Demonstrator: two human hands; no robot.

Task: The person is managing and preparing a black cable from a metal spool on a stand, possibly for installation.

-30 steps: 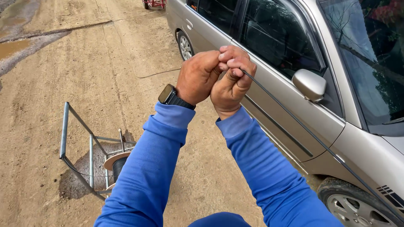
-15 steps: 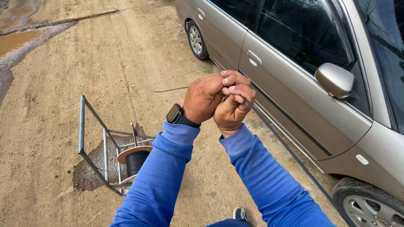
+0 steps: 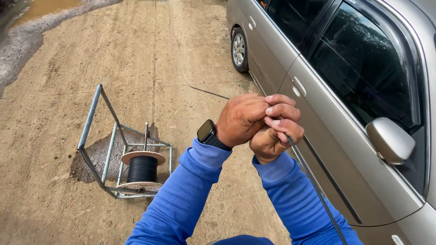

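Observation:
My left hand (image 3: 240, 119), with a black watch (image 3: 208, 133) on its wrist, and my right hand (image 3: 274, 131) are clasped together at chest height. Both grip a thin black cable (image 3: 318, 190) that runs down from my right fist toward the lower right. Blue sleeves cover both arms. A spool of black cable (image 3: 142, 169) sits upright in a metal frame stand (image 3: 97, 136) on the dirt ground, below and left of my hands. More of the cable lies on the ground beyond my hands, running away up the road.
A silver car (image 3: 345, 90) stands close on the right, its doors shut and side mirror (image 3: 389, 139) near my right arm. The dirt road stretches ahead, with a muddy puddle (image 3: 50, 7) at the far left.
The view has tilted down and left, so the spool stand and the car's rear wheel sit more centrally. My hands stay clasped together on the cable.

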